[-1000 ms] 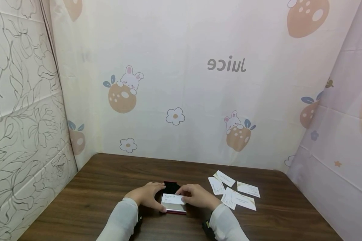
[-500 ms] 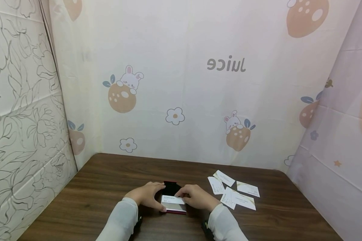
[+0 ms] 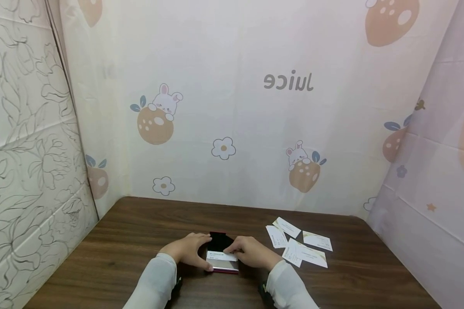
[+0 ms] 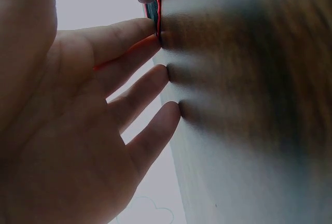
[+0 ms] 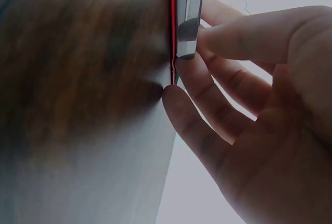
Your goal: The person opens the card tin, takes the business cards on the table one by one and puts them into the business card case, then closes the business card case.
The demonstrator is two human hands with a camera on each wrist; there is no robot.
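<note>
A metal business card case [image 3: 225,265] with a red edge lies on the table in the head view, its black flap [image 3: 219,241] folded out to the far side. On the case rests a white business card [image 3: 218,256]. My left hand [image 3: 187,250] spans the case's left side, thumb at the near corner and forefinger by the flap; in the left wrist view its fingers [image 4: 140,99] are fairly straight, some tips touching the table. My right hand [image 3: 251,252] pinches the card's right side with thumb and forefinger. Its lower fingers [image 5: 189,117] lie along the case's red edge.
Several loose business cards [image 3: 312,256] lie partly overlapping to the right of my right hand on the brown wooden table [image 3: 154,219]. Printed cloth [image 3: 232,107] hangs behind the table and along both sides.
The card on the case has slid slightly toward me and settled lower, showing more of the black flap. My right fingertips have shifted slightly left. My left hand stays in place.
</note>
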